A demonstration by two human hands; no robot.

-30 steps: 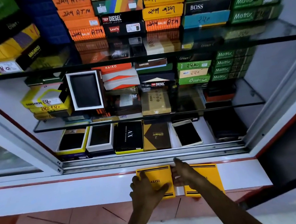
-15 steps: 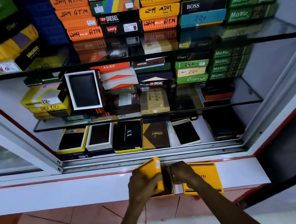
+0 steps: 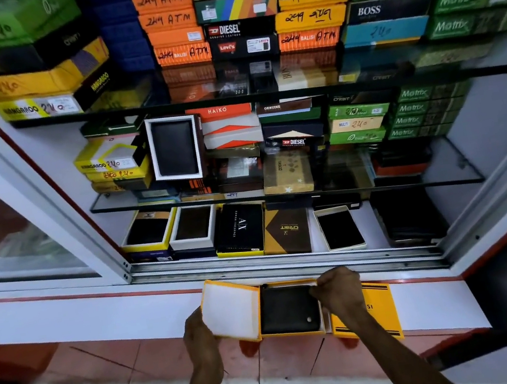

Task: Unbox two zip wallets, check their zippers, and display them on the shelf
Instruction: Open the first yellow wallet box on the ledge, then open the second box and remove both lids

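Two yellow boxes sit side by side on the white ledge [image 3: 435, 302] below the cabinet. The left box [image 3: 301, 333] stands uncovered, and a black zip wallet [image 3: 289, 309] lies inside it. My left hand [image 3: 198, 336] holds its lid [image 3: 230, 308], tipped up with the white inside facing me. My right hand [image 3: 338, 288] grips the box's upper right corner, fingers at the wallet's edge. The second yellow box [image 3: 377, 311] lies shut to the right, partly under my right wrist.
Behind the ledge runs a metal sliding track [image 3: 257, 264]. The bottom shelf holds open boxed wallets [image 3: 341, 227] and closed boxes [image 3: 240, 230]. Glass shelves [image 3: 459, 159] above carry stacks of coloured boxes. A sliding glass door [image 3: 19, 229] stands at left.
My left hand has lifted the lid off the left box and swung it out to the left, uncovering the black wallet. My right hand moved onto that box's right corner.
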